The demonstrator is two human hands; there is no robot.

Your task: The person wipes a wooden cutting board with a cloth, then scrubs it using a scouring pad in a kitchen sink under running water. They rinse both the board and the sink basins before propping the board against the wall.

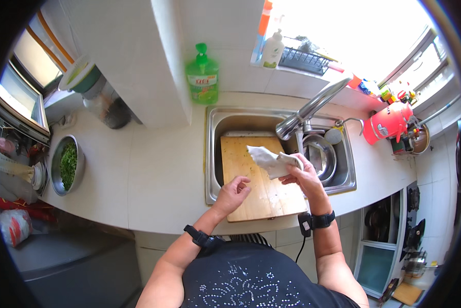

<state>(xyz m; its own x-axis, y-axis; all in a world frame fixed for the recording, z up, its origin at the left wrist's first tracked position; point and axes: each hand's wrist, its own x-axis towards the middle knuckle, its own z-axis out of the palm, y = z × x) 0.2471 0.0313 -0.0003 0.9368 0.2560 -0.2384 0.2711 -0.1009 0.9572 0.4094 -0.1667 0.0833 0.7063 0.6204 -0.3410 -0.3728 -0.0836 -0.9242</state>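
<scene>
A white cloth (267,161) is pinched in my right hand (307,175), raised above a wooden cutting board (253,196). The board lies slanted over the left sink basin, its near end resting towards the counter's front edge, with green bits on its surface. Over the board's left side, my left hand (232,194) has its fingers curled loosely and holds nothing that shows. The chrome faucet (303,109) reaches over the sink, just beyond the cloth. In the right basin sits a round metal bowl (332,165) with something pale inside.
Chopped greens fill a metal bowl (80,165) on the counter's left. A green soap bottle (202,82) stands behind the sink. A red thermos jug (388,121) is at the right. A white pump bottle (272,50) and a black wire basket (303,61) occupy the windowsill.
</scene>
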